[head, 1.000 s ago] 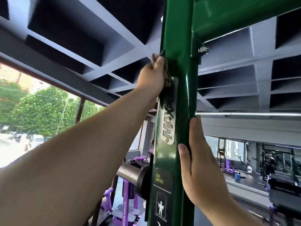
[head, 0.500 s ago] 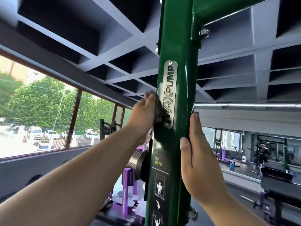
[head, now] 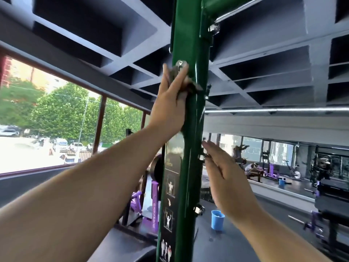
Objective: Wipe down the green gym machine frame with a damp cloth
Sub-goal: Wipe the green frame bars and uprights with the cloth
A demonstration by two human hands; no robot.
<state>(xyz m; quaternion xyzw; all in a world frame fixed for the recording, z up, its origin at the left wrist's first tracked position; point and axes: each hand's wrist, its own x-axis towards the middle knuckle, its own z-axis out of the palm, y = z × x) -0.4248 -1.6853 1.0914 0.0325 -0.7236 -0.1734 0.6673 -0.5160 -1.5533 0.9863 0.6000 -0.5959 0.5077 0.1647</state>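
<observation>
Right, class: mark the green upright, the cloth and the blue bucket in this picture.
green upright [head: 186, 35]: head view, bare front face near the top.
cloth [head: 193, 87]: head view, grey corner sticking out on the right.
blue bucket [head: 217, 223]: head view, its side wall.

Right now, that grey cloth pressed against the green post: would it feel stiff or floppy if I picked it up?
Probably floppy: the cloth bunches into folds under the left hand, one corner poking out sideways. Likely light too, since straight fingers alone pin it to the green post. It may slide easily on that glossy paint.
</observation>
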